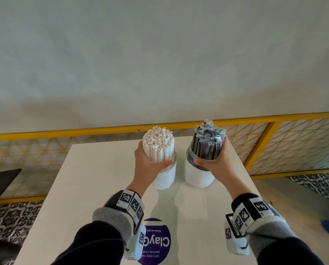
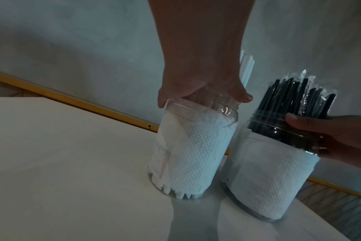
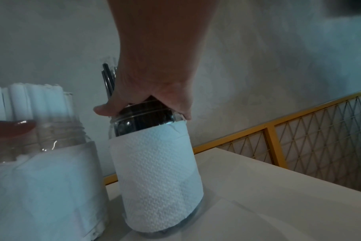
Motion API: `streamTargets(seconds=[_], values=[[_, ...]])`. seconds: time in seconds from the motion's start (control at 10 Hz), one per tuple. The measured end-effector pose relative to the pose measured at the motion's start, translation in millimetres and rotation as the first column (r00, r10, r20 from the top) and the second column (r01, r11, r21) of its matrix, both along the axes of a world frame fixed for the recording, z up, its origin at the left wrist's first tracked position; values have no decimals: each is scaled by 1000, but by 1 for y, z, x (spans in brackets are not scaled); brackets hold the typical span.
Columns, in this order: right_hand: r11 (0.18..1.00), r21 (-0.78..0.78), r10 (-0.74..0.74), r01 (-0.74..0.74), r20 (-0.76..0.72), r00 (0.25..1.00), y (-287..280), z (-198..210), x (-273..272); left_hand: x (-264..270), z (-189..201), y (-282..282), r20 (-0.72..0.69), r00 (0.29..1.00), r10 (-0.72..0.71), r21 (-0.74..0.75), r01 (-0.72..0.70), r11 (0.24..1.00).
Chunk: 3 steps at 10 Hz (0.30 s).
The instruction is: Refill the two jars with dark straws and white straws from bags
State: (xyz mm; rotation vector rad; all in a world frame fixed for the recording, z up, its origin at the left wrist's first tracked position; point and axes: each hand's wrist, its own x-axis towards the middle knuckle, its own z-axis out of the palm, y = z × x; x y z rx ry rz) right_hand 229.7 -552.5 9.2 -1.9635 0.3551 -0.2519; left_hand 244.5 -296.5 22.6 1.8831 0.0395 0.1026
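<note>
Two clear jars lined with white paper towel stand side by side at the far end of the white table [image 1: 94,188]. The left jar [image 1: 164,176] [image 2: 188,153] holds a tight bundle of white straws [image 1: 159,146]. My left hand [image 1: 150,159] [image 2: 200,88] wraps around that bundle at the jar's mouth. The right jar [image 1: 198,176] [image 3: 157,171] holds plastic-wrapped dark straws [image 1: 208,142] [image 2: 295,99]. My right hand [image 1: 215,159] [image 3: 155,94] grips its neck and the dark bundle.
A yellow-framed mesh railing [image 1: 274,138] runs behind and to the right of the table, with a pale wall beyond. A purple round sticker [image 1: 157,243] lies on the near table between my wrists. A dark surface [image 1: 1,180] sits at the left edge.
</note>
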Motion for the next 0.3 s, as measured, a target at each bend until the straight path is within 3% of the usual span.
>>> streamTargets(seconds=[0.2,0.3], values=[[995,-101,-14,8,-60,998,11,43,-33,-28,22,4,-84,996,34,74,-28,997],[993,-114,-56,43,-119,991,9,48,-65,-66,23,17,-38,996,77,55,-75,996]])
